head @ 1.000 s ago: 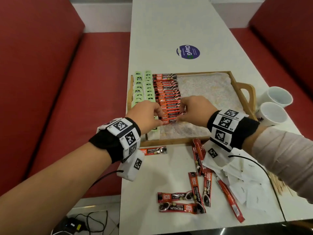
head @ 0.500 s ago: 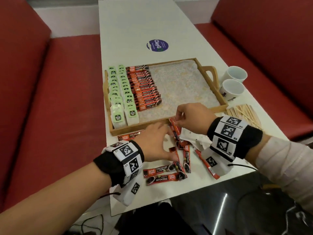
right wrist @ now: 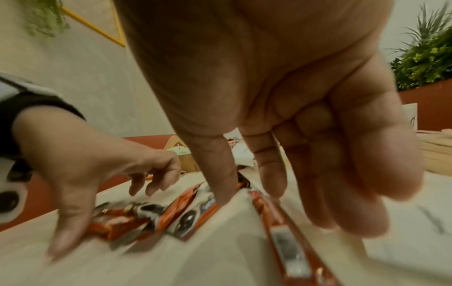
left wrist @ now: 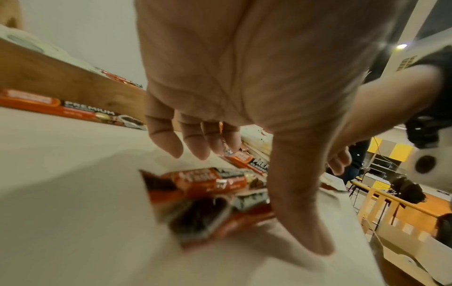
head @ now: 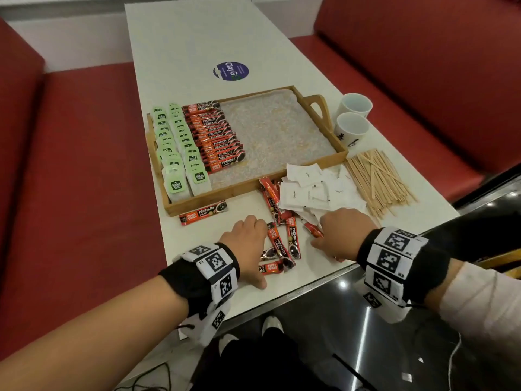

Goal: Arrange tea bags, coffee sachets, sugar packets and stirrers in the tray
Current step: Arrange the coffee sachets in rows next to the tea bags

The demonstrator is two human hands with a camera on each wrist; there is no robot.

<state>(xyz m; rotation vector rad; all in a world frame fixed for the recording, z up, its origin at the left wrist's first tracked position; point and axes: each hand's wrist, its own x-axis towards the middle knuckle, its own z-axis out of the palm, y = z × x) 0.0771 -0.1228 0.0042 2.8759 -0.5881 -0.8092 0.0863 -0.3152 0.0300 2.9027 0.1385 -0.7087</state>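
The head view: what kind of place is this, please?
Probably a café or canteen booth. A long white table stands between red padded benches. A wooden tray holds tea bags and coffee sachets; two white cups stand beside it.

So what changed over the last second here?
Both hands left the coffee sachet row in the tray and came down to the loose sachets on the table's near edge. The left hand and right hand reach with fingers spread, no grip yet. Tea bags, sugar packets, stirrers stayed.
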